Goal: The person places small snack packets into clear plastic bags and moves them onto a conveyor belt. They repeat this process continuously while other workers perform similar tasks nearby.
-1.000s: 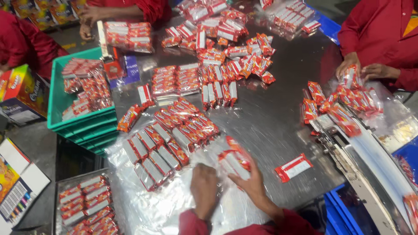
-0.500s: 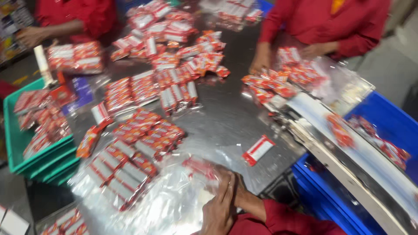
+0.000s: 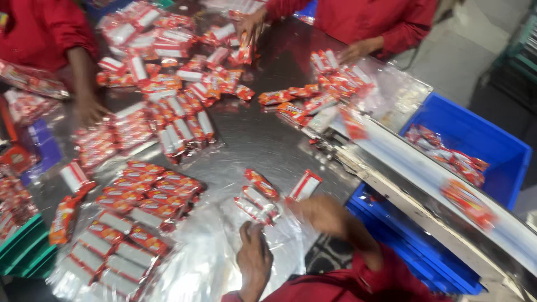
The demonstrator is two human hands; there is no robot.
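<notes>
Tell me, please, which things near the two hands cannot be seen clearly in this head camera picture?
- Right hand, head view: blurred by motion, so its fingers and grip cannot be made out.
- Left hand, head view: the fingertips lie on a clear plastic bag; whether it pinches the bag is unclear.
- Red and white packets, head view: print too blurred to tell.
- Blue crate, head view: partly hidden behind the conveyor belt.

Packets [image 3: 258, 197] on table [image 3: 263, 142], crate [image 3: 475, 140] right of them

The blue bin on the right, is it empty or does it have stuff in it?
Not empty. The blue bin holds a few red-and-white packets along its floor; most of it is bare.
</notes>
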